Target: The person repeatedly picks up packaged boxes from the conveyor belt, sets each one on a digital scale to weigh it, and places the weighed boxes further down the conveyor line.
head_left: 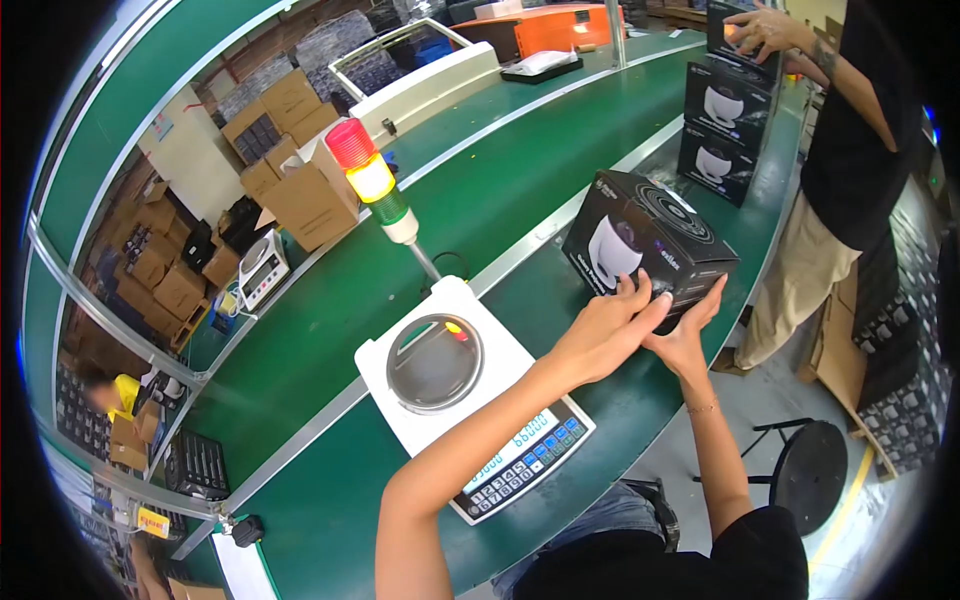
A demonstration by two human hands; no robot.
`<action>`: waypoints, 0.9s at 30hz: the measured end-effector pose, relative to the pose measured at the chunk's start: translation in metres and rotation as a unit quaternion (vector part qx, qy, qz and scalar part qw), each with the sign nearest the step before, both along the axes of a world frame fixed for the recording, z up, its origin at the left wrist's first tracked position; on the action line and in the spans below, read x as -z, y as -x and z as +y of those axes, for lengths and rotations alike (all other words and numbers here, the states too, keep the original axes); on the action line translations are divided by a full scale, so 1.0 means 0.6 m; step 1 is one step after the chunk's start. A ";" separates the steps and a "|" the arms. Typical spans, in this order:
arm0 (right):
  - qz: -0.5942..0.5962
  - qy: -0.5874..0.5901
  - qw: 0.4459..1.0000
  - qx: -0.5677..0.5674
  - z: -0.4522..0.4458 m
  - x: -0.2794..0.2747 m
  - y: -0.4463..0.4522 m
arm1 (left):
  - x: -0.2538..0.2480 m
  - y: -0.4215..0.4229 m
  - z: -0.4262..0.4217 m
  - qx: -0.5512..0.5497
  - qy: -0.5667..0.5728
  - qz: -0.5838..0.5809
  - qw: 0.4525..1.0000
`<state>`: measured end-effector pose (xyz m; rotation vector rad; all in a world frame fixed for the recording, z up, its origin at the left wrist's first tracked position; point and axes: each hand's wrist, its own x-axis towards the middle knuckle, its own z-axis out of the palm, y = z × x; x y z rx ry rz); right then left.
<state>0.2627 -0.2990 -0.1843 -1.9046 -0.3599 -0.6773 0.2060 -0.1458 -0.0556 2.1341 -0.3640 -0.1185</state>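
A black printed box (650, 235) rests on the green bench, right of the scale. My left hand (615, 325) lies against the box's near side, fingers on its printed face. At the box's near right corner is my right hand (695, 325), its fingers along the lower edge. Both hands touch the box between them. The white weighing scale (510, 350) carries a round metal pan (435, 362) with nothing on it; my left forearm crosses over its keypad side. Behind the scale rises a signal light (372, 180) with its yellow section lit.
Stacked black boxes (718, 115) stand at the back right, where a co-worker (860, 130) has a hand on the top one. A black stool (808, 475) is on the floor at right. Beyond the bench runs a green conveyor (480, 180). Cartons (310, 200) lie at left.
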 end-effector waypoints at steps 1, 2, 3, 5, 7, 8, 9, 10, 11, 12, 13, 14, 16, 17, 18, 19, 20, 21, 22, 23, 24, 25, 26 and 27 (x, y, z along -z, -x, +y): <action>0.021 -0.010 0.999 0.028 0.001 0.001 -0.005 | -0.003 -0.007 -0.011 0.001 -0.032 -0.032 0.999; 0.039 -0.036 0.998 0.041 0.000 -0.001 -0.015 | -0.004 -0.013 -0.022 0.000 -0.063 -0.063 0.996; 0.059 -0.060 0.995 0.053 0.000 -0.002 -0.029 | -0.001 -0.030 -0.027 0.000 -0.061 -0.107 0.992; 0.067 -0.067 0.992 0.081 -0.003 -0.002 -0.058 | 0.001 -0.050 -0.041 -0.027 -0.031 -0.076 0.996; 0.036 -0.024 0.993 0.107 -0.008 -0.002 -0.081 | 0.001 -0.049 -0.039 0.006 0.011 -0.052 0.999; 0.018 -0.004 0.993 0.117 -0.011 -0.001 -0.097 | -0.005 -0.041 -0.033 0.064 0.053 -0.028 0.996; 0.020 0.018 0.989 0.148 -0.013 0.010 -0.115 | -0.012 -0.019 -0.033 0.068 -0.093 -0.124 0.986; 0.009 0.065 0.985 0.160 -0.017 0.021 -0.124 | -0.020 0.010 -0.025 0.091 -0.064 -0.058 0.992; 0.002 0.096 0.983 0.158 -0.020 0.012 -0.125 | -0.021 0.055 -0.017 0.069 -0.039 -0.114 0.990; -0.005 0.127 0.980 0.156 -0.023 0.002 -0.125 | -0.009 0.090 -0.004 0.061 -0.077 -0.123 0.988; 0.009 0.134 0.978 0.161 -0.026 0.001 -0.135 | -0.024 0.129 0.015 0.082 -0.062 -0.109 0.989; 0.016 0.139 0.976 0.169 -0.033 0.006 -0.149 | -0.033 0.166 0.036 0.073 -0.060 -0.108 0.990; 0.041 0.150 0.964 0.215 -0.034 -0.005 -0.151 | -0.056 0.237 0.085 0.008 -0.080 -0.097 0.992; 0.061 0.140 0.959 0.237 -0.037 0.007 -0.159 | -0.066 0.272 0.114 -0.047 -0.101 -0.086 0.990; 0.081 0.128 0.954 0.261 -0.044 0.022 -0.166 | -0.063 0.306 0.146 -0.169 -0.102 -0.072 0.978; 0.133 0.133 0.942 0.278 -0.049 0.035 -0.168 | -0.043 0.329 0.191 -0.286 -0.118 -0.133 0.942; 0.145 0.155 0.940 0.267 -0.044 0.025 -0.144 | -0.026 0.352 0.239 -0.399 -0.144 -0.150 0.893; 0.109 0.177 0.951 0.229 -0.045 0.030 -0.120 | -0.001 0.376 0.307 -0.477 -0.114 -0.191 0.850; 0.071 0.198 0.959 0.190 -0.049 0.036 -0.093 | 0.024 0.406 0.379 -0.590 -0.082 -0.187 0.781; 0.009 0.212 0.968 0.137 -0.047 0.032 -0.056 | 0.048 0.447 0.460 -0.666 -0.025 -0.194 0.720; -0.055 0.222 0.970 0.083 -0.040 0.020 -0.012 | 0.074 0.496 0.550 -0.745 0.011 -0.178 0.643; -0.016 0.219 0.975 0.024 -0.030 0.002 0.040 | 0.111 0.553 0.654 -0.780 0.102 -0.185 0.590; 0.019 0.215 0.976 -0.044 -0.020 -0.007 0.089 | 0.145 0.600 0.722 -0.818 0.095 -0.190 0.534; 0.003 0.216 0.972 -0.087 -0.018 0.009 0.121 | 0.178 0.647 0.788 -0.853 0.089 -0.195 0.476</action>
